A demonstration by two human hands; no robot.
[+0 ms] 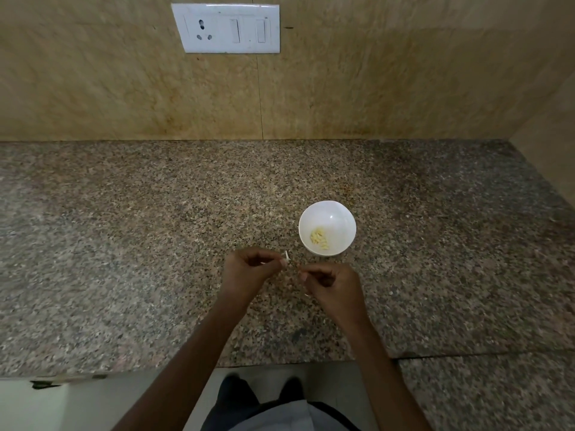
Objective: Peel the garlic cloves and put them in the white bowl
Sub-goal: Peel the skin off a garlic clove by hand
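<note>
Above the counter (155, 244) the left hand (249, 270) pinches a clove (287, 257) between thumb and forefinger; the right hand (334, 286) is just beside it, fingers curled — whether they hold anything cannot be told; peeled cloves (319, 238) lie in the bowl (343, 217) — near, beyond the hands.

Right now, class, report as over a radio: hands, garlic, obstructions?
Left hand pinches garlic clove; right hand fingers curled at it, grip unclear. White bowl holds peeled cloves. Nothing between hands and bowl.
</note>
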